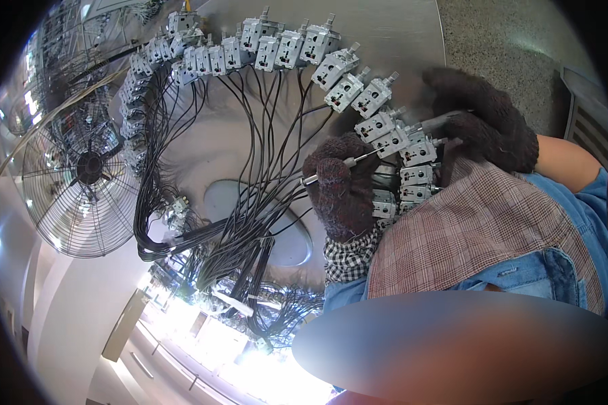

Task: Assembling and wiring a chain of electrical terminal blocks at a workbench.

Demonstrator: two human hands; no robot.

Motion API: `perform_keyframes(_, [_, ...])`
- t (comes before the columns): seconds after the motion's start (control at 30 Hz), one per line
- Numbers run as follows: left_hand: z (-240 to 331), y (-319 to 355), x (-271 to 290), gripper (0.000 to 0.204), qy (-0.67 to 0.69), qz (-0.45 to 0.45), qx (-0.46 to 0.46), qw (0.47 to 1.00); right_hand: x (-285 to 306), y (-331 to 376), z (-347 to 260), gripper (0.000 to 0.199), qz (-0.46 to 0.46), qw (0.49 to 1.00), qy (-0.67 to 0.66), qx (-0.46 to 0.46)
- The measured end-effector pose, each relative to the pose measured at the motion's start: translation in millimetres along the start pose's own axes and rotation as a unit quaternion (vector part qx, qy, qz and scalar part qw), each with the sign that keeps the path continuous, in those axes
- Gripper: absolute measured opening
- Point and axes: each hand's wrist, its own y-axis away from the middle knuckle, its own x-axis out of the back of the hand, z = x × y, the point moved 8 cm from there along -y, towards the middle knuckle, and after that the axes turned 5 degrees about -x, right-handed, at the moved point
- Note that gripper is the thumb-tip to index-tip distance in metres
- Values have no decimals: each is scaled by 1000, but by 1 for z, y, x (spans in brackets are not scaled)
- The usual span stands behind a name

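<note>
My left hand (341,189), in a dark knitted glove with a checked cuff, is closed around a slim screwdriver-like tool (349,162). Its thin metal shaft points up and right at the grey metal switch-like boxes (392,143). On the right, my right hand (490,125), also in a dark glove, is at the outer side of the same boxes. A blurred grey piece lies between its fingers, and I cannot make out what it is. The boxes stand in a curved row, each with a short stem, and black wires (257,128) run inward from them.
The boxes ring a shiny metal table (385,40) that has an oval opening (297,243). The wires gather into a thick bundle (189,236) at the lower left. A round wire-caged fan (88,169) stands on the left. Speckled floor (507,40) shows at the upper right.
</note>
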Motion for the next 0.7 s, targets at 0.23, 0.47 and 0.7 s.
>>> perform_keyframes(0.23, [-1,-1,1,42,-8,8,-4,1000,-1,2,8,39,-3,994,-56,-96])
perform_keyframes(0.47, [7,-5,-10,30,38,5,-40,998,-3,0,-2,38,-23,996,89,11])
perform_keyframes(0.7, [8,3,-10,37,-11,25,-16,999,0,0,-12,32,-17,992,112,49])
